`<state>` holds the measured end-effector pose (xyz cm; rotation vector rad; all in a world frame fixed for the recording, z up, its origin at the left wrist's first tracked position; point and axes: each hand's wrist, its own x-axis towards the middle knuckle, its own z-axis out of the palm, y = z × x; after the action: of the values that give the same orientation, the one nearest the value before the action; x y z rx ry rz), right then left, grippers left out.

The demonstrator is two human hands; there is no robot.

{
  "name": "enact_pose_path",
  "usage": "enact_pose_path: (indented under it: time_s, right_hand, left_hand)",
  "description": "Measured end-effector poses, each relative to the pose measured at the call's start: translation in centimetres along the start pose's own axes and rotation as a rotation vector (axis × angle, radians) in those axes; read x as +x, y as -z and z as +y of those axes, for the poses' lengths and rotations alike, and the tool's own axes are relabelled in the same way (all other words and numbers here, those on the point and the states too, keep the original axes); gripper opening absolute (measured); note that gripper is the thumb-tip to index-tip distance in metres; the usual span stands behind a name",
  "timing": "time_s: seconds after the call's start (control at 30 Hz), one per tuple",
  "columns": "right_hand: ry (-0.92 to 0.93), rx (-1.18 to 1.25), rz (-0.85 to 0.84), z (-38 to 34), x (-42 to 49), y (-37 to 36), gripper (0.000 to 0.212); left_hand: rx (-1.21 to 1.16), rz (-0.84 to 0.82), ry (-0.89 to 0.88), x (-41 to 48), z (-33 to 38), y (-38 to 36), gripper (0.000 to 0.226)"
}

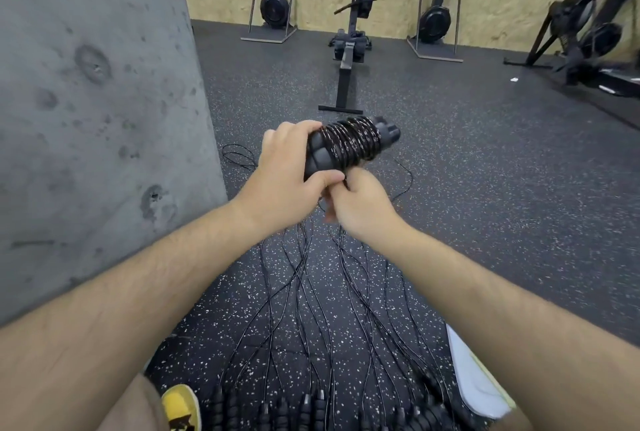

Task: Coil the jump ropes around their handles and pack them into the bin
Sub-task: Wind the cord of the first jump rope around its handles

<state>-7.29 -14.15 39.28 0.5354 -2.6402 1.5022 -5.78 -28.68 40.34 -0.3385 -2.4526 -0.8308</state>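
Note:
My left hand [289, 162] grips a pair of black jump rope handles [320, 155] held together, with thin black rope [349, 141] coiled in many turns around their middle. Just below the bundle, my right hand [356, 202] pinches the rope's loose part against it, slightly blurred. Several more jump ropes [311, 309] lie stretched out on the speckled rubber floor beneath my arms, their black handles [311, 410] lined up at the bottom edge. A white bin corner [474, 382] shows at the lower right, partly hidden by my right forearm.
A grey concrete pillar [93, 112] stands close on the left. Rowing machines [353, 32] line the plywood back wall, one lying lengthwise ahead of me. A loose rope loop [239, 155] lies by the pillar. My yellow shoe [181, 406] is at the bottom.

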Motion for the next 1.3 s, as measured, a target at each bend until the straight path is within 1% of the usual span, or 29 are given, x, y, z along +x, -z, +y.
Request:
enact_pose_path:
  time_s: [0.07,0.13,0.2,0.27,0.37,0.4,0.47,0.53,0.63,0.7,0.77,0.83,0.93,1.03,1.13,1.17,1.3]
  right_hand:
    - [0.013,0.0,0.068,-0.4,-0.2,-0.7,0.024]
    - [0.028,-0.026,0.135,-0.6,-0.2,-0.8,0.024]
    - [0.065,-0.046,0.203,-1.1,-0.6,-0.5,0.027]
    - [0.145,-0.065,0.238,-1.6,-1.0,-0.3,0.027]
    - [0.291,-0.067,0.259,-2.0,-1.2,-0.3,0.007]
    - [0.334,-0.088,0.263,-1.9,-1.1,-0.3,0.015]
    - [0.414,-0.164,0.265,-1.8,-1.0,0.0,0.029]
    - [0.517,-0.247,0.286,-1.7,-1.0,0.7,0.035]
    - [0.695,-0.314,0.355,-1.4,-0.7,2.0,0.036]
    - [0.761,-0.271,0.333,-1.5,-0.4,2.9,0.032]
    - [0.777,-0.2,0.269,-1.9,-0.5,3.5,0.028]
    - [0.772,-0.158,0.21,-2.6,-0.9,4.2,0.028]
    - [0.748,-0.097,0.168,-3.7,-1.4,5.1,0.036]
    - [0.799,-0.119,0.17,-3.5,-1.4,5.7,0.035]
    - [0.78,-0.193,0.161,-2.8,-1.2,5.9,0.043]
    - [0.763,-0.186,0.14,-2.7,-1.2,5.8,0.041]
    - [0.641,-0.018,0.059,-3.1,-1.7,5.5,0.033]
  left_hand:
    - [0.026,0.044,0.023,0.0,0.1,-0.1,0.067]
    - [0.029,0.064,0.068,0.1,0.4,-0.1,0.061]
    - [0.021,0.053,0.097,0.2,0.4,0.2,0.058]
    - [-0.042,0.016,0.121,0.2,0.4,0.6,0.057]
    - [-0.19,-0.016,0.176,0.1,0.2,0.9,0.05]
    - [-0.233,-0.018,0.175,0.1,0.3,1.0,0.049]
    - [-0.295,-0.024,0.139,0.0,0.4,1.5,0.056]
    - [-0.321,-0.046,0.074,-0.1,0.5,2.0,0.06]
    - [-0.368,-0.135,0.009,-0.3,0.5,2.2,0.049]
    - [-0.461,-0.186,-0.02,-0.5,0.6,2.0,0.047]
    - [-0.521,-0.209,-0.039,-0.5,0.8,2.2,0.046]
    - [-0.564,-0.215,-0.022,-0.3,0.8,2.6,0.042]
    - [-0.747,-0.215,0.094,0.2,0.7,3.2,0.037]
    - [-0.956,-0.217,0.199,0.5,1.2,3.3,0.041]
    - [-0.966,-0.215,0.212,0.7,1.4,3.1,0.045]
    - [-0.946,-0.212,0.212,0.7,1.4,3.0,0.045]
    - [-0.847,-0.207,0.221,0.8,1.5,2.7,0.043]
